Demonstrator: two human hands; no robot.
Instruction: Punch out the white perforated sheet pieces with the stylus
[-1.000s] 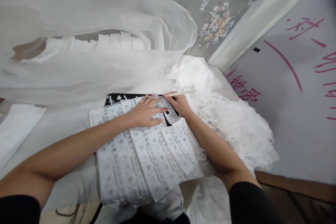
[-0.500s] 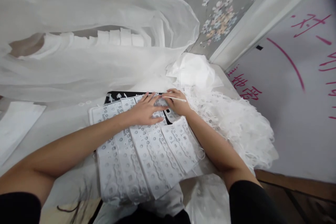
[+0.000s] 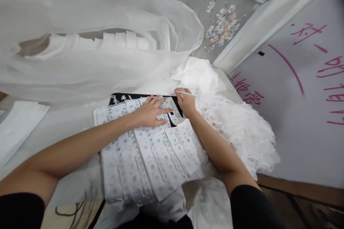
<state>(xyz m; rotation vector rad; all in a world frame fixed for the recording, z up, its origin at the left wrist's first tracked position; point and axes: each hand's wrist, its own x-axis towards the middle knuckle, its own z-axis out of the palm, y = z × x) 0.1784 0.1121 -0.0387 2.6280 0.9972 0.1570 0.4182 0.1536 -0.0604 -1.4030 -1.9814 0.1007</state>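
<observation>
My left hand [image 3: 151, 112] lies flat with fingers spread on white cut-out sheets [image 3: 145, 157]. The sheets overlap in strips and carry rows of small round and square cut shapes and wavy lines. Under their far edge shows a black board [image 3: 133, 96]. My right hand [image 3: 186, 101] is closed around a thin white pen-like stick [image 3: 185, 93], just beyond the sheets' right corner; the tip is too small to make out. Beside my right forearm is a heap of tangled white strips [image 3: 236, 132].
A translucent white plastic sheet [image 3: 94, 68] drapes across the back left, with folded white pieces [image 3: 118, 40] inside. A crumpled white bag [image 3: 197, 75] sits behind my right hand. White sheets [image 3: 23, 125] lie at left. A whiteboard [image 3: 290, 132] with pink writing stands at right.
My right hand has moved slightly right, away from my left fingers, with the stick in it. More of the sheet and black board shows between the hands. My left hand stays flat.
</observation>
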